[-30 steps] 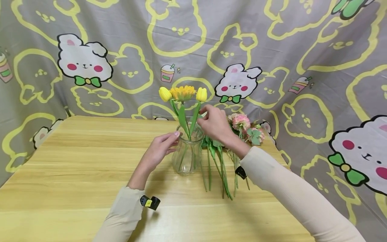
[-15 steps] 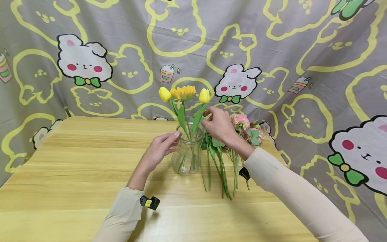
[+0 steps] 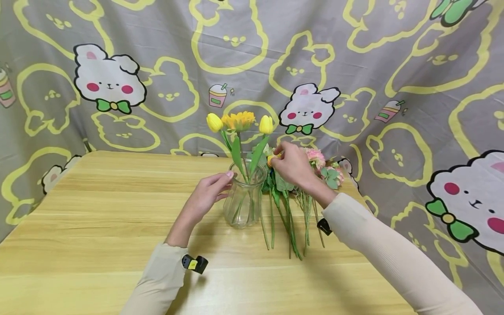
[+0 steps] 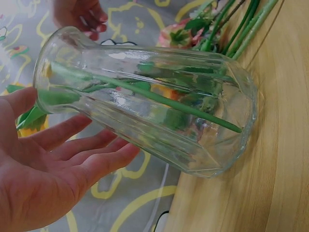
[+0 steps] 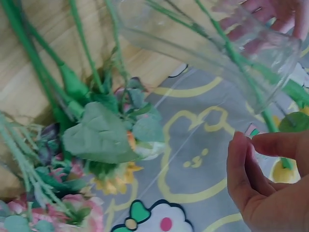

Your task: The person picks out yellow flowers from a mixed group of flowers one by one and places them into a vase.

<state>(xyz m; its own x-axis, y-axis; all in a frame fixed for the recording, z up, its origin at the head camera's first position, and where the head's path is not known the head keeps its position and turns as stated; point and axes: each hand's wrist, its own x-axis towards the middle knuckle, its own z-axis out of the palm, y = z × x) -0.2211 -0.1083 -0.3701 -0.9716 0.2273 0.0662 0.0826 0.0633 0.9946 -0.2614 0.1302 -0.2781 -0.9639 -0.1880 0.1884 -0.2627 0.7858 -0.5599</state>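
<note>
A clear glass vase (image 3: 241, 215) stands upright on the table, with two yellow tulips and a yellow sunflower (image 3: 239, 120) in it. One tulip (image 3: 214, 122) leans left, the other tulip (image 3: 266, 125) leans right. My left hand (image 3: 206, 195) steadies the vase from the left: the thumb touches the rim, and the relaxed fingers lie along the glass in the left wrist view. To the right of the vase is my right hand (image 3: 293, 165), its fingers loosely bent and holding nothing. It stands apart from the green stem (image 5: 268, 116) in the right wrist view.
Right of the vase lies a pile of loose flowers: pink blooms (image 3: 316, 158), another sunflower (image 5: 116, 176), and several green stems (image 3: 291, 227) pointing toward me. A grey cloth (image 3: 165, 26) with yellow cartoon outlines hangs behind the wooden table (image 3: 98, 218).
My right hand has let go of the right tulip and drawn back to the right, above the loose flowers. That tulip now leans further right. The left hand has stayed at the vase.
</note>
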